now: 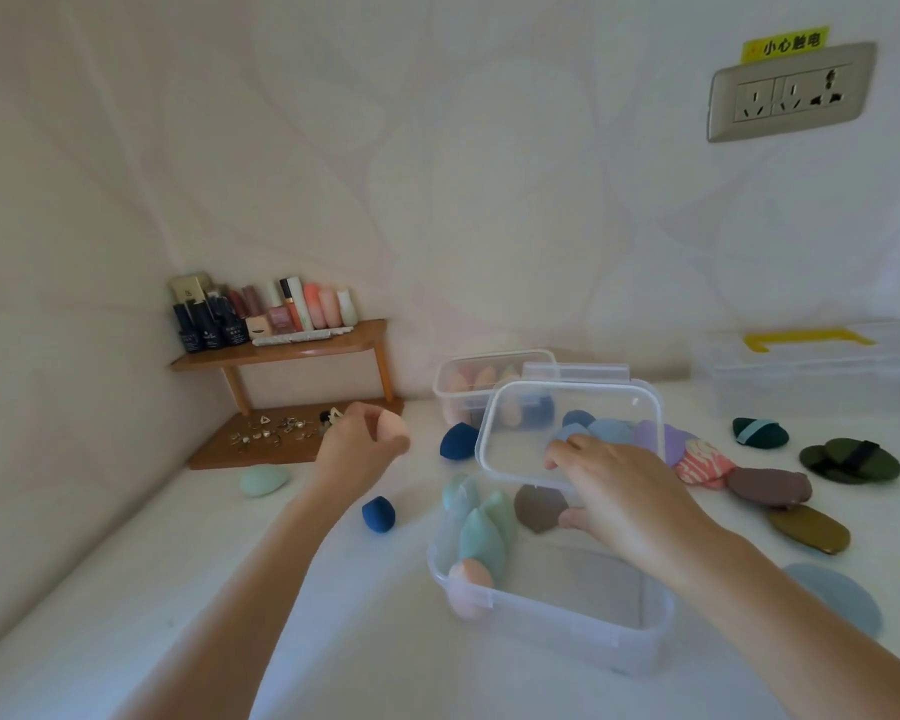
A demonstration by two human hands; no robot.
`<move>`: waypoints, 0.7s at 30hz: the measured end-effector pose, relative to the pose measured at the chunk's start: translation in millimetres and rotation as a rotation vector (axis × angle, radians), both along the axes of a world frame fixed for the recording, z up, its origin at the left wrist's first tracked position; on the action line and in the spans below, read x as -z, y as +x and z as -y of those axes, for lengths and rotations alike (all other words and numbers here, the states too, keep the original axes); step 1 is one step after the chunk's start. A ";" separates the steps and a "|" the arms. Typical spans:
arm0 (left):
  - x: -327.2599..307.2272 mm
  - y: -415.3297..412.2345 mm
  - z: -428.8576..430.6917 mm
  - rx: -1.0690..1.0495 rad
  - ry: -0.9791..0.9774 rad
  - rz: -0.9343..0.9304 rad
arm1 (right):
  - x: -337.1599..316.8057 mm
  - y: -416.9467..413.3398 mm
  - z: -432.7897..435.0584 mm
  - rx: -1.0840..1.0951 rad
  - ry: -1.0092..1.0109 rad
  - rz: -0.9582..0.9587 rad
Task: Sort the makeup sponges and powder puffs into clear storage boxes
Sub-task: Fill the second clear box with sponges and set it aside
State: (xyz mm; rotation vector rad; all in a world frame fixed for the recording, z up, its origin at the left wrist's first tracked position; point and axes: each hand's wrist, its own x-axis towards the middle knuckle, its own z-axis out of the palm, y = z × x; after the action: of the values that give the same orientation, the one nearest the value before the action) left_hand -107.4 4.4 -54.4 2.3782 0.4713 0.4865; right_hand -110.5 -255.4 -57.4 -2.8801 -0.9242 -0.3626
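My left hand [357,446] grips a peach makeup sponge [392,426], raised left of the boxes. My right hand [619,491] holds the clear lid [572,407] tilted up over the near clear box [552,615]. That box contains mint green sponges [481,532], a peach sponge [468,584] and a brown puff [539,506]. A second clear box [489,379] behind holds peach and blue sponges. Loose on the white table lie two dark blue sponges [379,514] [458,441] and a mint sponge [263,480]. Several powder puffs [770,485] lie to the right.
A wooden two-tier shelf [281,350] with cosmetic bottles and small jewellery stands in the left corner. A larger clear case with a yellow handle [811,366] sits at the back right. A wall socket [791,96] is above it. A pale blue puff [837,595] lies near my right forearm.
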 end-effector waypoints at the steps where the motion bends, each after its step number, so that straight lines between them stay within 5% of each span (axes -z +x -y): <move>1: -6.5 -8.9 8.5 0.024 -0.003 0.037 | -0.2 0.0 -0.1 -0.012 0.008 0.003; 8: -15.4 -74.4 60.7 0.421 -0.138 0.128 | -1.5 -6.9 -5.3 -0.151 0.188 -0.007; 12: -9.6 -85.3 68.5 0.405 -0.024 0.136 | 0.8 -13.8 -11.9 -0.334 0.500 -0.146; 21: 0.2 -88.6 80.6 0.318 -0.021 0.122 | -5.2 -23.4 -12.5 -0.425 0.551 -0.334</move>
State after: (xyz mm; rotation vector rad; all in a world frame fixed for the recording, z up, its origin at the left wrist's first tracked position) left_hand -196.0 -76.2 -54.6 2.3283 0.0401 0.4727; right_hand -133.9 -242.9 -52.2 -2.0979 -1.1197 -0.0714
